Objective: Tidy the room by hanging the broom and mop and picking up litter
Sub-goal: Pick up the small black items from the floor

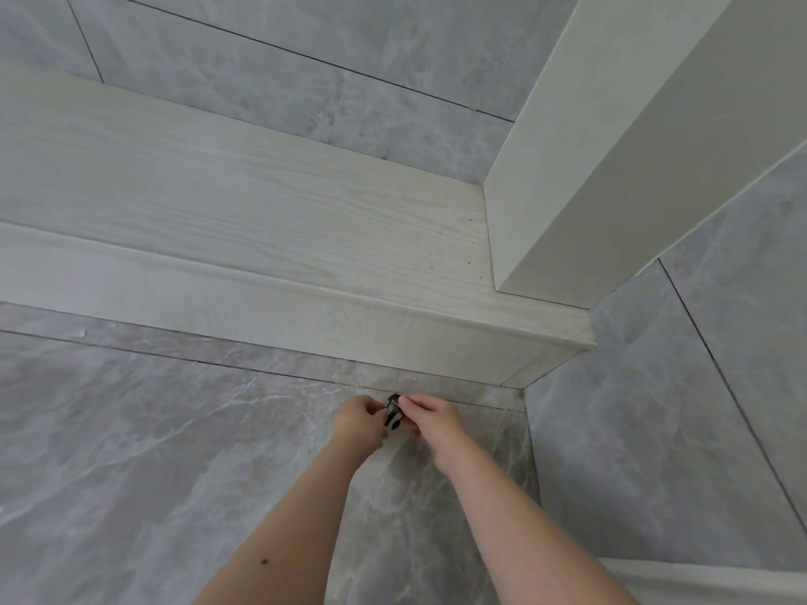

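Both hands (395, 419) pinch dark clip (393, 412) (small) | wooden ledge (244, 238) just above

It looked like a room in a home, perhaps a bathroom or hallway. Grey marble-look tiles (153, 451) covered the surfaces, with dark grout lines between them. A pale wood-grain ledge (262, 220) ran across, and a cream door frame (611, 146) met it at the corner.

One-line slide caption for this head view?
Both hands, left and right, pinch a small black-and-white object near the pale wooden ledge.
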The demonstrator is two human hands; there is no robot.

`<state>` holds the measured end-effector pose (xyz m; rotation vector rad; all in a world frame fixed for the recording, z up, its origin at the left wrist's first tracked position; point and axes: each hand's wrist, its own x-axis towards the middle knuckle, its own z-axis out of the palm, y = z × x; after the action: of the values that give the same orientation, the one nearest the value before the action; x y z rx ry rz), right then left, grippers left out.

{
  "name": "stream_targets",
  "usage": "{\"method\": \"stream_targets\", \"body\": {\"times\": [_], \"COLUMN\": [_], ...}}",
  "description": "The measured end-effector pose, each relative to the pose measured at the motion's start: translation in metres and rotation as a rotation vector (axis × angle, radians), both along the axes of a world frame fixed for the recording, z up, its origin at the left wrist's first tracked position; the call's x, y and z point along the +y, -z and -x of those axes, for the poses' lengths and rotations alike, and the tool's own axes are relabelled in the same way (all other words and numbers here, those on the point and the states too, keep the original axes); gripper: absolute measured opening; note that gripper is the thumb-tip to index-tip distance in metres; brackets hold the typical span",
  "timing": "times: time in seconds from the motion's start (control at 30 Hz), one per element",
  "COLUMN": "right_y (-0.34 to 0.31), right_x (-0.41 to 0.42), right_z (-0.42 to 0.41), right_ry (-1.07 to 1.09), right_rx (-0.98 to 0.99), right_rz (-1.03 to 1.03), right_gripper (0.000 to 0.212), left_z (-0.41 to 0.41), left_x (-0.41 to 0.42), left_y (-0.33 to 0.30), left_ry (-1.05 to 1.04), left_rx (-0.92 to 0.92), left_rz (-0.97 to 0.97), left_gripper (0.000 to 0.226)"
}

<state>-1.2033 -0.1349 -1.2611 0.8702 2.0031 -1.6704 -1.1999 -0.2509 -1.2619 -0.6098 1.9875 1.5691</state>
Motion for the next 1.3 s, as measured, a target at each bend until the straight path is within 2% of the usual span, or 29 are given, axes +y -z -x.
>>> {"method": "stream_targets", "body": {"times": [0.17,0.3,0.67,0.93,1.3], "right_y": [-0.015,-0.058,-0.251,-0.389,-0.497], "right_x": [-0.032,-0.06,-0.143,-0.247,-0.406], "right_z": [-0.001,-0.008,-0.019,-0.05,-0.098], "right_ry": [-0.048,-0.106,-0.335,-0.604,-0.814], "right_rx": [-0.008,-0.061,-0.119,-0.135,-0.129], "right_rz": [0.02,0.038,0.057,0.077,0.078], "right_gripper": [0.017,0.019,0.021,0.024,0.028], "left_z": [-0.007,-0.027,-0.065,-0.123,-0.186], "left_x": [-0.03,-0.051,-0.129,-0.223,-0.361], "left_y": [-0.017,-0.058,-0.239,-0.374,-0.484], "left_ry": [-0.15,-0.288,-0.517,-0.748,-0.958], "left_rx": [0.001,-0.047,-0.043,0.004,0.034], "left_rz": [-0.01,-0.001,0.049,0.093,0.13], "left_gripper": [0.011,0.008,0.01,0.01,0.01]}}
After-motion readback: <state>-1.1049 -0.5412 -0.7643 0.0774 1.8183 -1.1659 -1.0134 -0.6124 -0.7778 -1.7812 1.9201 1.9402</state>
